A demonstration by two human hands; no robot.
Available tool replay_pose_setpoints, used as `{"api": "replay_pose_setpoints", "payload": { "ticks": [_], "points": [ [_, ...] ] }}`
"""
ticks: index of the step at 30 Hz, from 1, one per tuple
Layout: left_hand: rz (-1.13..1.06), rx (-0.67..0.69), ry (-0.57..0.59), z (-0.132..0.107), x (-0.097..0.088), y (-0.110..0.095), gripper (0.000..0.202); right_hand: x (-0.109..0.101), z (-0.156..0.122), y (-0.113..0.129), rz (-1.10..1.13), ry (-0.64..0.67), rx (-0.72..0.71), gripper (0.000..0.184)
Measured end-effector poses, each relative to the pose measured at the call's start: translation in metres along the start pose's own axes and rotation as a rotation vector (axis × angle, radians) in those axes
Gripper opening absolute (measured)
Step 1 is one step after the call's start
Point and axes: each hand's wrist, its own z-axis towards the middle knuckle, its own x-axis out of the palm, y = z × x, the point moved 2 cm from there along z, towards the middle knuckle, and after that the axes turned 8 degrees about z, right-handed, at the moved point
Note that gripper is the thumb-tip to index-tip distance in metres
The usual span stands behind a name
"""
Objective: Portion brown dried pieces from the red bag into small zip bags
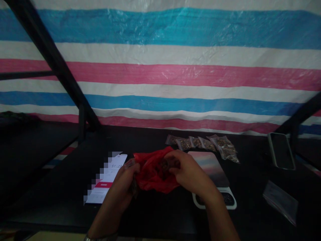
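A crumpled red plastic bag (150, 174) lies on the dark table (62, 187) in front of me. My left hand (126, 182) grips the bag's left edge together with a small clear bag (129, 163). My right hand (185, 170) reaches into the top of the red bag, fingers curled around its rim or something dark inside. Behind them lies a row of several small clear bags (208, 144) filled with brownish bits.
A phone (109, 179) with a lit white screen lies left of my hands. A small flat scale (213, 174) sits under my right wrist. Another phone (282, 150) lies far right, an empty clear bag (281, 201) near it. A striped tarp (175, 67) hangs behind; black frame bars (52, 60) cross the left.
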Motion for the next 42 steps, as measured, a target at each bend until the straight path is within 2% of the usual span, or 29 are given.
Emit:
{"api": "replay_pose_setpoints", "payload": {
  "ticks": [5,11,16,21,30,33,36,38,42],
  "points": [
    [-0.015,0.02,-0.013,0.003,-0.003,0.001,0.021,-0.002,-0.003,-0.003,-0.027,-0.004,0.019,0.047],
    [0.01,0.025,0.002,0.0,-0.001,-0.001,0.022,0.017,-0.001,-0.002,-0.117,0.123,-0.003,0.046],
    [0.021,0.023,0.005,0.0,0.001,0.002,0.021,0.029,0.002,0.007,-0.191,0.119,0.004,0.045],
    [-0.072,0.043,-0.067,-0.001,0.002,0.005,0.018,0.038,0.002,0.016,-0.258,0.136,0.043,0.044],
    [-0.073,0.103,-0.166,-0.01,0.015,0.004,0.019,0.038,0.005,0.013,0.143,0.13,-0.047,0.055],
    [-0.003,0.227,-0.22,-0.007,0.015,0.004,0.018,0.034,0.005,0.012,0.225,0.136,-0.007,0.056],
    [0.213,0.5,-0.28,-0.005,0.011,-0.002,0.018,0.026,0.006,0.005,0.291,0.071,0.009,0.049],
    [0.316,0.643,-0.266,-0.005,0.009,-0.006,0.022,0.018,0.008,0.0,0.305,0.01,0.002,0.043],
    [0.374,0.708,-0.189,-0.004,0.007,-0.002,0.024,0.007,0.009,0.0,0.25,-0.074,-0.044,0.042]
  ]
}}
